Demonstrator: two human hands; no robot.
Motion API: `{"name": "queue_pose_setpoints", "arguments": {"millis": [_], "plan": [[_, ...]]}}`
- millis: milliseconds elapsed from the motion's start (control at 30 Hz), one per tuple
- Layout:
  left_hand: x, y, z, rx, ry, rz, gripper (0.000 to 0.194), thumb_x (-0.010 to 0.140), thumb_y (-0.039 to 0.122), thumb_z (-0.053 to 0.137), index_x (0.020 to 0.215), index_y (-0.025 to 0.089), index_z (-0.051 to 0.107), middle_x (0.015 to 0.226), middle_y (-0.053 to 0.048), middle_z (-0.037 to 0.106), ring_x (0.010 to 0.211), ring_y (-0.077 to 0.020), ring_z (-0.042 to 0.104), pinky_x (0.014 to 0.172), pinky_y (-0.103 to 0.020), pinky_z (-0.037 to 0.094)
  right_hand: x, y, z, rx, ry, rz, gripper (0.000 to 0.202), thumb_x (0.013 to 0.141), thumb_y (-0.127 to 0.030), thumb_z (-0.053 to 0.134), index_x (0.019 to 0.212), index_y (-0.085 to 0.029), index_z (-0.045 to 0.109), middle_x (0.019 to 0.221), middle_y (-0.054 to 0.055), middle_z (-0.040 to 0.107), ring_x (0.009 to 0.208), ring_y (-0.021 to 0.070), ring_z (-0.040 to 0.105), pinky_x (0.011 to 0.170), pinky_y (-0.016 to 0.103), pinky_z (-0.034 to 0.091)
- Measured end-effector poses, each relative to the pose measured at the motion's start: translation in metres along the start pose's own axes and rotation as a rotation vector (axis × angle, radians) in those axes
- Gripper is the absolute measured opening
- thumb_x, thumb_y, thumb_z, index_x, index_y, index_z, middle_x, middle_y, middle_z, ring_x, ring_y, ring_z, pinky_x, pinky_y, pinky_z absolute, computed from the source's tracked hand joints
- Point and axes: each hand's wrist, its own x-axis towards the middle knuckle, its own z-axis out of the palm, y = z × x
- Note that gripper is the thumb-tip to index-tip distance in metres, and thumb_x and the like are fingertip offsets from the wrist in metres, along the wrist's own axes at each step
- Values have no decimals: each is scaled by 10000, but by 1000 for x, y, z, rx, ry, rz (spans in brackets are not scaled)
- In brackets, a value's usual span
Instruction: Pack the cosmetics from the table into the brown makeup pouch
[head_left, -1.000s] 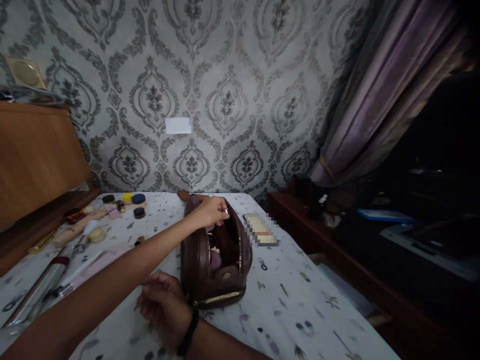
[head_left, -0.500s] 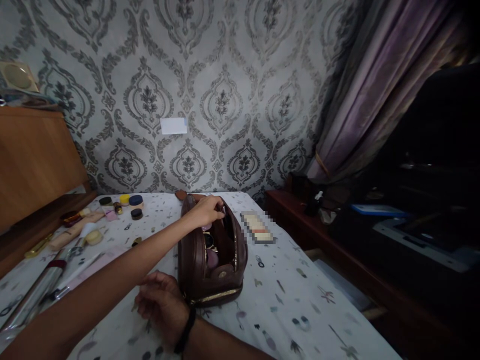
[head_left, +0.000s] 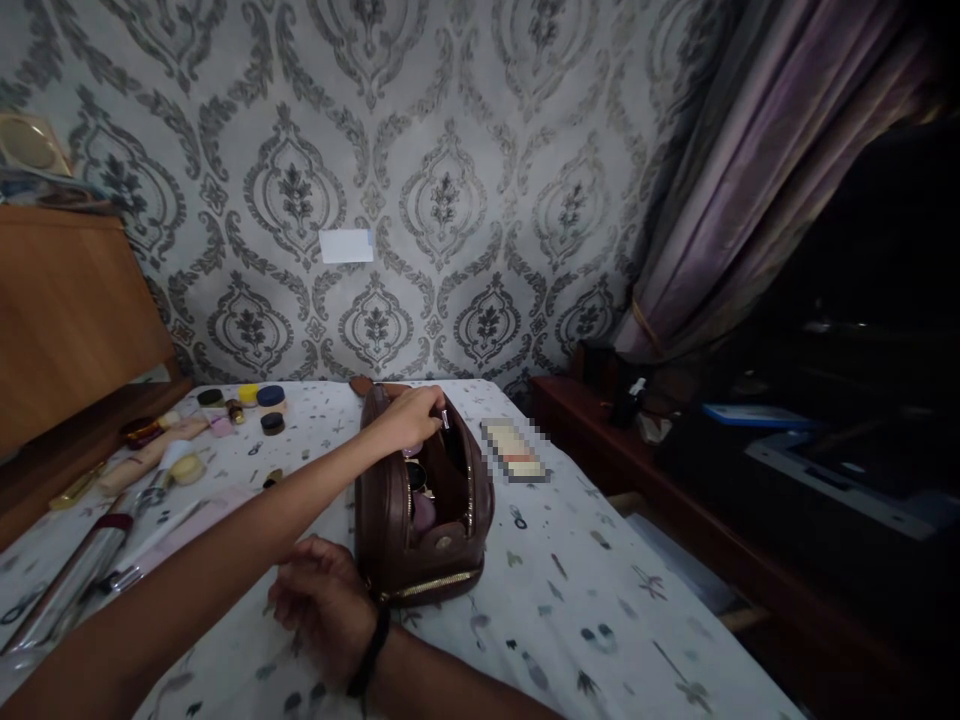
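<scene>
A brown zip-up cosmetics bag (head_left: 390, 560) stands unzipped on the patterned sheet. Reaching across it from the left, my left hand (head_left: 412, 418) is over the far end of its opening. Its fingers are closed on a small shiny silvery tube (head_left: 446, 420), whose kind I cannot make out. Inside the bag lie a round dark-topped item (head_left: 415, 476) and a pinkish piece (head_left: 423, 511). My right hand (head_left: 326, 600), with a black band at the wrist, rests left of the bag's near end, fingers loosely curled and apart, holding nothing visible.
Several jars, among them a blue-lidded jar (head_left: 270, 398), and tubes lie on the sheet at the left. A long silvery cylinder (head_left: 71, 580) is nearer me. A blurred-out flat item (head_left: 516, 450) lies right of the bag. Dark red furniture (head_left: 675, 510) borders the right edge.
The silvery tube in my left hand shows a little more clearly at the bag's opening. My right hand stays in nearly the same place, and the view has shifted slightly.
</scene>
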Motion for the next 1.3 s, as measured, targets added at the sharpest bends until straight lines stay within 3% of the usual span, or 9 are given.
{"name": "queue_pose_setpoints", "arguments": {"millis": [267, 633, 1300], "plan": [[-2, 2, -7, 56, -8, 21, 243, 724, 60, 539, 911, 187, 627, 861, -20, 654, 830, -190, 606, 774, -290, 468, 0, 0, 0, 7, -6, -4, 377, 468, -302, 840, 752, -149, 645, 533, -12, 650, 389, 69, 507, 388, 186, 298], [-5, 4, -4, 132, -7, 18, 367, 742, 36, 473, 1027, 200, 634, 1006, -61, 691, 973, -231, 622, 847, -326, 469, -1, -2, 2, -2, 1, 11, 385, 440, -300, 840, 725, -152, 628, 536, -12, 653, 388, 71, 514, 388, 185, 312], [-2, 1, -3, 88, 10, 22, 286, 779, 73, 521, 1022, 175, 632, 1009, -53, 706, 968, -210, 634, 877, -310, 471, 1, 1, -1, -2, -28, 8, 428, 462, -327, 864, 778, -157, 630, 564, -18, 664, 413, 76, 522, 421, 201, 329]]}}
